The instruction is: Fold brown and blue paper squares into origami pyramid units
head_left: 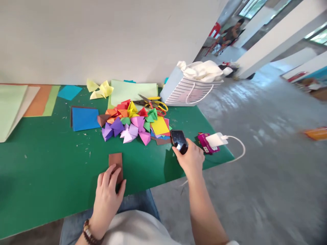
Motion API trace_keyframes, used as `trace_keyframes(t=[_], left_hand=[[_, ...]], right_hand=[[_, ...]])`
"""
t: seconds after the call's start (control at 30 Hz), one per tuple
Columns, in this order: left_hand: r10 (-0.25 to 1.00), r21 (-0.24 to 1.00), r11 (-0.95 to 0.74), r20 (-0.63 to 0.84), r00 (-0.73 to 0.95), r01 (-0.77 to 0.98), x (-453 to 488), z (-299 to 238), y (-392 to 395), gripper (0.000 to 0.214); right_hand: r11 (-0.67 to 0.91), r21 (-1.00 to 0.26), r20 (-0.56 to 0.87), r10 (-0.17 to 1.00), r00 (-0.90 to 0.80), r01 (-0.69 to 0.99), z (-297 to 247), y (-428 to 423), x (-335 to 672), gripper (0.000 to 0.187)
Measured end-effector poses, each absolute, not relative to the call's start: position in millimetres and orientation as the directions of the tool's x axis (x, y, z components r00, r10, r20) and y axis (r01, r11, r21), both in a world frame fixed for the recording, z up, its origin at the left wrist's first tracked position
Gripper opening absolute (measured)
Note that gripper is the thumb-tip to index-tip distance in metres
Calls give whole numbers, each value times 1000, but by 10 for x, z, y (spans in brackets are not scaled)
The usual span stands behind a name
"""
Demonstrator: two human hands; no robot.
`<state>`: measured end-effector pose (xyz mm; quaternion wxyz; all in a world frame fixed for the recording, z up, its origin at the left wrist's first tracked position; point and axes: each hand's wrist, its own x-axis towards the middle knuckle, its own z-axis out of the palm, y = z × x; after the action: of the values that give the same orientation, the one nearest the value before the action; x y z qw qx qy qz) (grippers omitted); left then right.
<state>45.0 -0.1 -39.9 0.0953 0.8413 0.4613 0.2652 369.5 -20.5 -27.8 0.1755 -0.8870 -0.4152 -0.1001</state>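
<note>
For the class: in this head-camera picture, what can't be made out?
Head view:
Brown paper strip: lower end hidden by the left hand.
Black phone: lower part hidden by the right hand.
Magenta packet: partly covered by a white charger; print too small.
Orange object: cut off by the right edge, blurred.

White wall [97, 37] along the far side. Grey concrete floor [258, 190], scuffed, with pale patches of daylight. Square white pillars [278, 41] toward bright windows [252, 8], upper right; red chair [214, 30] beyond, person seated [231, 34] near it.

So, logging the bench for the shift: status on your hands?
Left hand on brown paper strip; right hand holding black phone; folded paper pile beyond phone.
</note>
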Motion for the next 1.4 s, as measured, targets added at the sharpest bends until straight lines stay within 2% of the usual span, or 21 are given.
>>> trace_keyframes(t=[0.1,0.2,0.5,0.77,0.9,0.97,1.03,1.1,1.17,1.3,1.4], left_hand=[[825,396,-557,361,434,730,448,-393,4,33],[820,381,-565,362,444,732,445,-387,15,32],[807,354,-579,373,458,734,437,-385,27,30],[808,354,-578,370,458,735,441,-374,31,31],[807,346,-579,373,458,739,435,-365,39,31],[798,337,-591,377,470,733,433,-363,50,31],[776,324,-623,373,509,712,452,-357,61,31],[743,314,-667,349,571,676,506,-345,67,32],[707,312,-707,321,630,635,594,-331,65,33],[656,313,-754,303,691,578,791,-325,62,33],[648,314,-761,307,697,568,865,-336,73,35]], right_hand=[[-663,-229,198,685,701,712,-330,-181,3778,70],[-660,-261,147,694,705,704,-372,-139,3811,71],[-642,-341,127,692,710,687,-390,-66,3947,81],[-666,-381,97,661,744,641,-354,-31,3942,81],[-660,-383,133,653,745,646,-378,-31,3906,81],[-614,-425,160,673,723,666,-407,-72,3917,82],[-539,-533,159,693,703,652,-432,-161,3970,82],[-482,-673,116,679,725,560,-440,-297,4063,79],[-492,-762,20,632,775,421,-427,-454,4172,74],[-557,-758,-171,671,721,338,-362,-682,4331,46],[-588,-722,-232,703,672,366,-313,-708,4387,39]])
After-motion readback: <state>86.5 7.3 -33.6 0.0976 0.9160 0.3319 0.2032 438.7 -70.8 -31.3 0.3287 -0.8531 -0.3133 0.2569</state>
